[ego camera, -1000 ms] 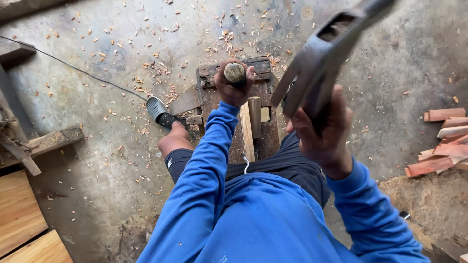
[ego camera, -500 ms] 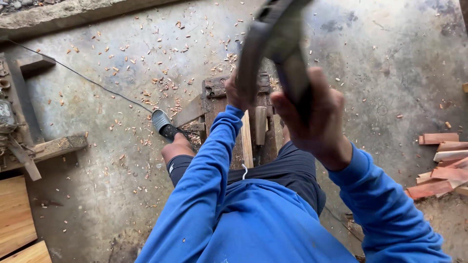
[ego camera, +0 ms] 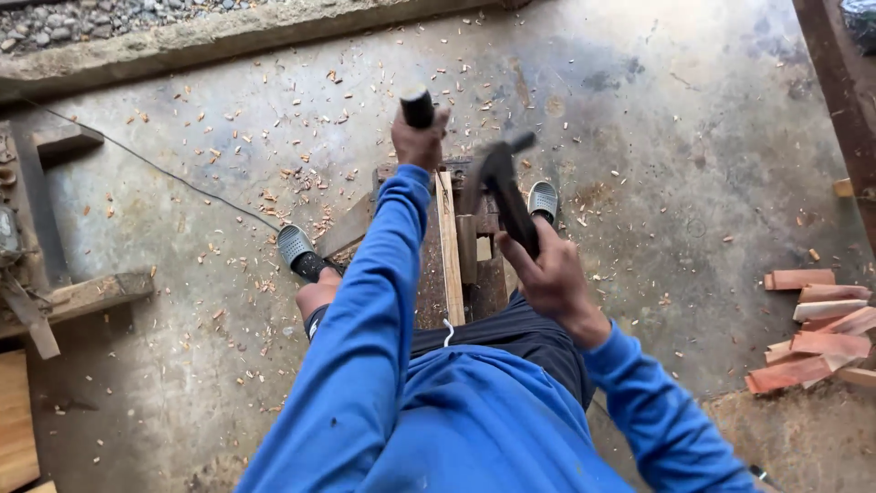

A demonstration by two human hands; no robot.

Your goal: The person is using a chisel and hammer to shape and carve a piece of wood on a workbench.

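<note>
- The right hand (ego camera: 547,274) is clenched round the handle of a hammer (ego camera: 500,178). A second ago the hammer was raised high toward the camera; now its head is low, blurred with motion, just above the wooden block (ego camera: 456,242) between the feet. I judge this a downstroke at or near its end.
- The left hand (ego camera: 418,141) is closed round a dark, round-ended handle (ego camera: 417,105), likely a chisel or similar tool. It was held lower against the block earlier; now it shows further up in view, arm stretched out, handle upright.
- The block with its pale plank edge (ego camera: 447,246) lies where it was, between the two grey sandals (ego camera: 297,248).
- Whether the hammer meets the handle or the wood cannot be told; the head sits right of and below the left fist.
- Wood chips (ego camera: 301,173) litter the concrete floor (ego camera: 693,164); reddish wood pieces (ego camera: 817,329) are stacked well apart to the right.
</note>
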